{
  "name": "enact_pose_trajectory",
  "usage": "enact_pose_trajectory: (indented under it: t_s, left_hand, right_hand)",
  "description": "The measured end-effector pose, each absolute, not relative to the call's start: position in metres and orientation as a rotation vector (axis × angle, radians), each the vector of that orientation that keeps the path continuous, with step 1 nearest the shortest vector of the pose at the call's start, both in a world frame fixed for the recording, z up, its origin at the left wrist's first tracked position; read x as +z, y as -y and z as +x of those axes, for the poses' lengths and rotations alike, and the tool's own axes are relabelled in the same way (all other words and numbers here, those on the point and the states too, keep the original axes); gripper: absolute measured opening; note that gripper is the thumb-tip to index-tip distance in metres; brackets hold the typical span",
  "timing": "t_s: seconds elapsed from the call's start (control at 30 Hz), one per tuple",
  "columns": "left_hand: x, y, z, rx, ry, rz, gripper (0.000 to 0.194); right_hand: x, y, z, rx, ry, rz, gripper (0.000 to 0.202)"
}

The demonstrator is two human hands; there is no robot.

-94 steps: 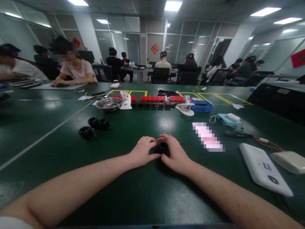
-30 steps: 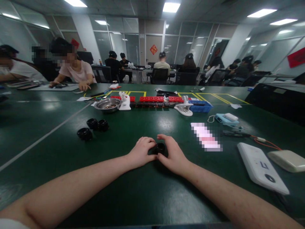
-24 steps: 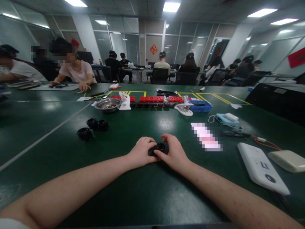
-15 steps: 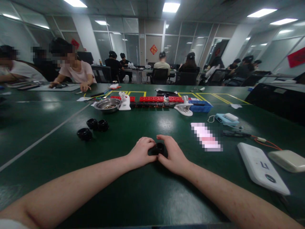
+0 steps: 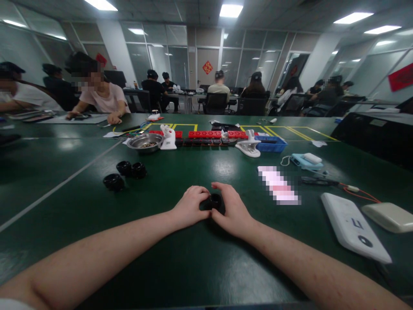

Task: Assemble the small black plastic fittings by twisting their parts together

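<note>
Low over the green table in front of me is a small black round part (image 5: 214, 201), hollow at the top like a cup or ring. My left hand (image 5: 191, 204) grips its left side, with the thumb toward me and the fingers on the far side. Around its right side curves my right hand (image 5: 236, 211), thumb at the near edge and fingers arched past the far edge. Both hands cover much of the part. Farther left on the table stand three similar black round parts (image 5: 114, 182), two of them side by side.
A metal bowl (image 5: 146, 143) holding small pieces, white clamp stands (image 5: 168, 138), red strips (image 5: 204, 134) and a blue tray (image 5: 271, 144) line the table's middle. To the right lie a blurred-out phone (image 5: 278, 185), a white power bank (image 5: 355, 226) and a cream case (image 5: 389, 216). Other people sit beyond.
My right hand has shifted very slightly left around the black part. My left hand stays almost still, and the other parts remain in place.
</note>
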State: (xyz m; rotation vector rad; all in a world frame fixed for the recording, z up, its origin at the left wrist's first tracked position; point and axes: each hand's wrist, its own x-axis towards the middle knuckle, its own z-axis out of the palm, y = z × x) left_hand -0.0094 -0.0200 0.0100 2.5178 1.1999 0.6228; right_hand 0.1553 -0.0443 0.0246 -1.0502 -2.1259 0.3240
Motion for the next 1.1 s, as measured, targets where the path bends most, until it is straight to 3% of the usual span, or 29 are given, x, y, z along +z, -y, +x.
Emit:
enact_pose_trajectory:
  t_s: [0.23, 0.47, 0.73, 0.93, 1.1]
  left_hand:
    - [0.0119, 0.0209, -0.0101, 0.587, -1.189, 2.53, 0.024]
    - [0.0073, 0.0187, -0.0111, 0.605, -1.193, 2.531, 0.027]
    - [0.0125, 0.0206, -0.0103, 0.582, -1.191, 2.536, 0.025]
    - [0.009, 0.0194, -0.0109, 0.589, -1.206, 2.545, 0.029]
    - [0.0123, 0.021, -0.0098, 0.584, -1.19, 2.553, 0.025]
  right_hand:
    - [0.0264, 0.0417, 0.155, 0.34, 2.095, -1.222, 0.041]
    - [0.0245, 0.0433, 0.1584, 0.37, 2.173, -1.036, 0.057]
    - [0.025, 0.0403, 0.1576, 0.313, 2.085, -1.243, 0.043]
    - [0.0278, 0.0451, 0.1578, 0.345, 2.203, -1.027, 0.056]
    - [0.0252, 0.0422, 0.1569, 0.282, 2.055, -1.21, 0.048]
